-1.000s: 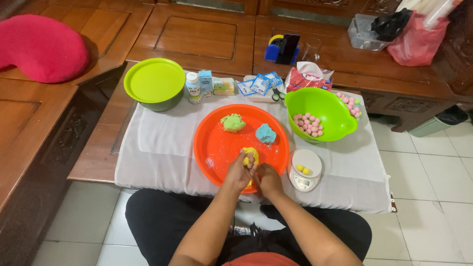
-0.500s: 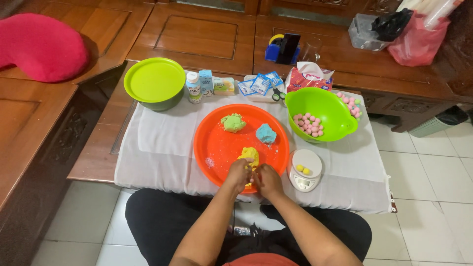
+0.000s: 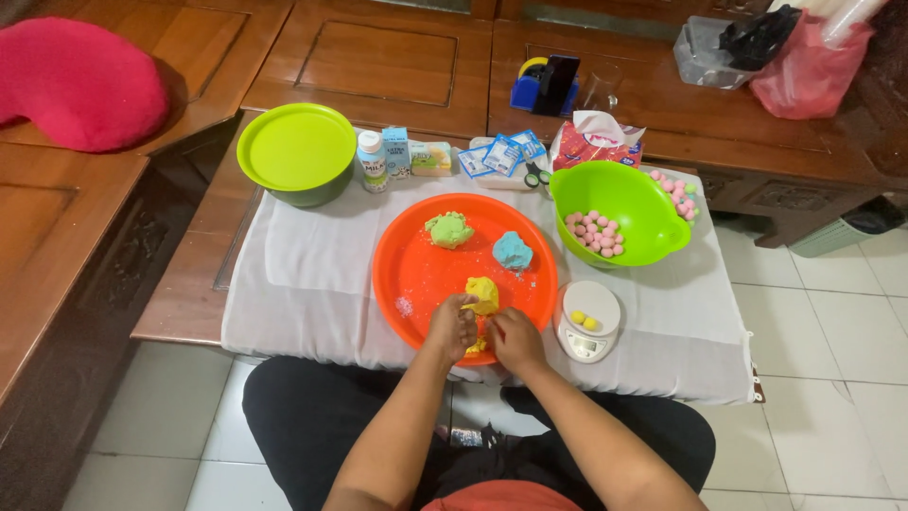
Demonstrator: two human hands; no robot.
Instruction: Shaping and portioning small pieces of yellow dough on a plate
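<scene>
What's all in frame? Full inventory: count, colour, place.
orange tray: 1, on white cloth, centre
yellow dough lump: 1, tray front, at both hands
green dough lump: 1, tray back left
blue dough lump: 1, tray back right
open green bowl: 1, right of tray, holds pink balls
lidded green bowl: 1, back left
kitchen scale: 1, white, right front, two yellow balls on it
small bottle: 1, white, beside lidded bowl
red cushion: 1, far left
left hand: on yellow dough
right hand: tray's front edge
</scene>
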